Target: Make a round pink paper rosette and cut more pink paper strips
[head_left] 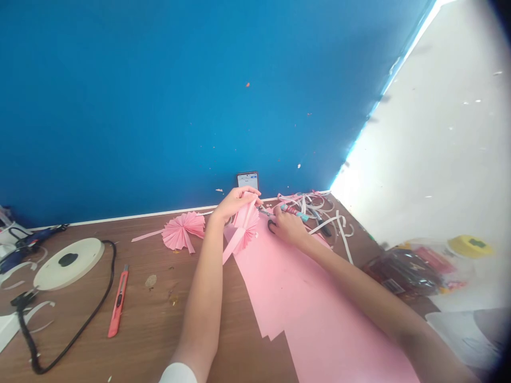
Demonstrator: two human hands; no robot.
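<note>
My left hand (pixel 233 203) pinches the top of a pleated pink paper fan (pixel 244 227) and holds it upright over the pink paper sheets (pixel 303 298). My right hand (pixel 288 226) is closed around black-handled scissors (pixel 266 213), whose blades point left at the fan's top. A second, spread pink paper fan (pixel 182 230) lies flat on the brown table (pixel 151 319) to the left of my left arm.
A phone (pixel 247 180) leans against the blue wall. Paper strips and pens (pixel 319 213) lie tangled behind my right hand. A red utility knife (pixel 118 300), a white round disc (pixel 68 262), a black cable (pixel 80 330) and a glue gun (pixel 27 242) sit left. A plastic bag (pixel 411 268) is at right.
</note>
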